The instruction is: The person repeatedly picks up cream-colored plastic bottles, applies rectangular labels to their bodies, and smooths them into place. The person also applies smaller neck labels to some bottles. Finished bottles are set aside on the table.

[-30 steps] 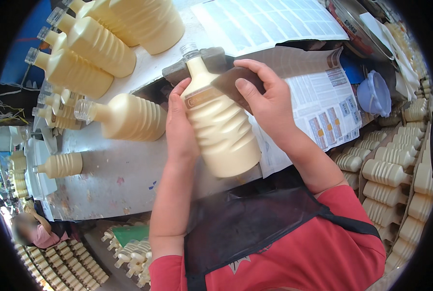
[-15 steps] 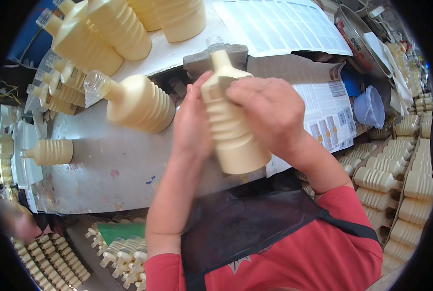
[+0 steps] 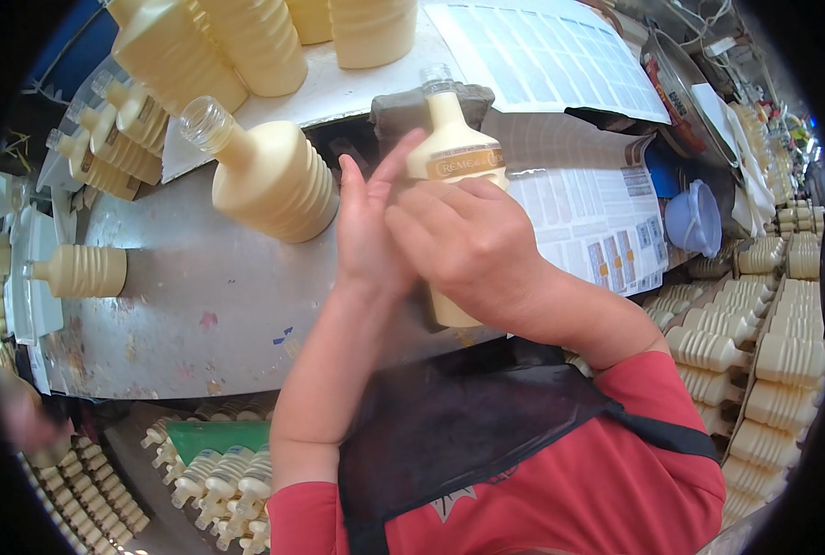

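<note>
A cream plastic bottle (image 3: pixel 451 128) with a clear threaded neck and a ribbed body leans neck-up on a grey folded pad (image 3: pixel 400 116) in front of me. A gold label (image 3: pixel 466 163) lies across its upper body. My left hand (image 3: pixel 368 222) is beside the bottle's left side, fingers apart and stretched up; some are hidden behind my right hand. Across the bottle's middle lies my right hand (image 3: pixel 473 236), its fingers curled against the ribs and pointing left. Whatever those fingers hold, if anything, is hidden.
Another cream bottle (image 3: pixel 278 180) leans at the left. A smaller-looking one (image 3: pixel 84 270) lies farther left. Large bottles (image 3: pixel 366 32) stand on the white board behind. Label sheets (image 3: pixel 560 55), printed paper (image 3: pixel 602 217) and a lavender bucket (image 3: pixel 693 218) are right. Bottle rows (image 3: pixel 708 347) fill the lower right.
My right hand has slid down and left over the bottle, uncovering the gold label. My left hand's fingers have spread apart. The whole view has shifted slightly.
</note>
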### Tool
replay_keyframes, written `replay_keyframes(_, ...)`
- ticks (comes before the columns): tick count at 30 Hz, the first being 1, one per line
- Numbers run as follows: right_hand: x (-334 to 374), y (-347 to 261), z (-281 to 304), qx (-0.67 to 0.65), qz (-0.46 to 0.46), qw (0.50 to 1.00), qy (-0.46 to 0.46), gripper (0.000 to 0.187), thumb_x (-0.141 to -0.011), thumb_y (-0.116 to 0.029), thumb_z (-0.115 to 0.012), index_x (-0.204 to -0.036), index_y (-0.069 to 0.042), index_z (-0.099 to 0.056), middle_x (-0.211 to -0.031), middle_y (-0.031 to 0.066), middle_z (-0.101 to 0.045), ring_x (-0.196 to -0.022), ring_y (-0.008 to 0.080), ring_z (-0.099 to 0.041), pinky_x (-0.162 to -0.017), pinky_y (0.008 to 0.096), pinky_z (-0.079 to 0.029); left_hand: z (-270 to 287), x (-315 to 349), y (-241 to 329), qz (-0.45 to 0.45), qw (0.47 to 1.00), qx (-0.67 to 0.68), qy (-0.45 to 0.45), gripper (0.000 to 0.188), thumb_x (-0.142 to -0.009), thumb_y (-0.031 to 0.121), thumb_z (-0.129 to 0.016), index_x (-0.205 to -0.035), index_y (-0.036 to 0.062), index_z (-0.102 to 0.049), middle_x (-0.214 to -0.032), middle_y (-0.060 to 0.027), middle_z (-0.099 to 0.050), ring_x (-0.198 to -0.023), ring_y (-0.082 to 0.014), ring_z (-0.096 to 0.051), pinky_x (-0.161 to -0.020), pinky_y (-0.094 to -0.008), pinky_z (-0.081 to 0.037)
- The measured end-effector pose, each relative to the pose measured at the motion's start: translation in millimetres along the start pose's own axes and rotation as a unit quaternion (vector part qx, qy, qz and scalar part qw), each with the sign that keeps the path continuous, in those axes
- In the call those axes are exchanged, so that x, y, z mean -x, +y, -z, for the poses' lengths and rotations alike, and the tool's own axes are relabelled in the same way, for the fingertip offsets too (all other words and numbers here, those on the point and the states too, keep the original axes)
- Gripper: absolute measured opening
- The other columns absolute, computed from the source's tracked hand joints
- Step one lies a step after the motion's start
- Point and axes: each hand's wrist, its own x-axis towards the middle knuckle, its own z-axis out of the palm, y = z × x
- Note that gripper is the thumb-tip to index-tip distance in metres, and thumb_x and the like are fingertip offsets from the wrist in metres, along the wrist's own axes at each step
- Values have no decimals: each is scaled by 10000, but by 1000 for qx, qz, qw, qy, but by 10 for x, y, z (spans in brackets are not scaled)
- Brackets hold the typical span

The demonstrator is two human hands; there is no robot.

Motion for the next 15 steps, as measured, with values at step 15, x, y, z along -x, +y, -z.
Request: replay_keyframes(15, 44, 757, -270, -323, -327, 869, 183, 306, -958, -116, -541, -1245, -12, -549, -1176, 251, -656, -1088, 441, -634, -973, 452, -492, -45, -140, -199, -112, 928, -342, 95, 439, -1062, 273, -584, -1409, 26, -474, -1225, -95, -638, -1081, -136, -618, -968, -306, -513)
